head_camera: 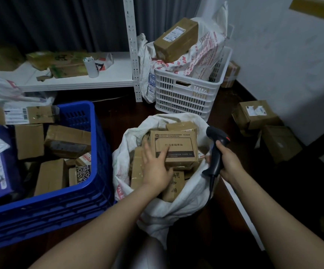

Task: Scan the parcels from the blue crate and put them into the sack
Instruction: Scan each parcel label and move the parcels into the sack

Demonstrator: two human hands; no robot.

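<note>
- Left hand (154, 167) is down in the sack (163, 214), fingers spread flat on the top box (178, 150). The grip is wide and nothing is curled round the box.
- That box lies printed face up, on top of the other brown parcels that fill the sack's open mouth.
- Right hand (230, 162) is at the sack's right rim, its grip wrapped tight round the handle of the black scanner (214, 158). The scanner's head points up and away, and its cable trails down over the sack's edge.
- The sack stands on the dark floor between the two arms, its white rim rolled down.
- Blue crate (91, 183) is just left of the sack and almost touching it, with plenty of cartons (66, 140) and a few pale mailers inside.
- Behind the sack is a white crate (186, 98) with a printed bag stuffed in it and a long carton (176, 39) perched on top.
- White shelf (79, 82) is at the back left, and more cartons (254, 115) lie on the floor by the right wall.
</note>
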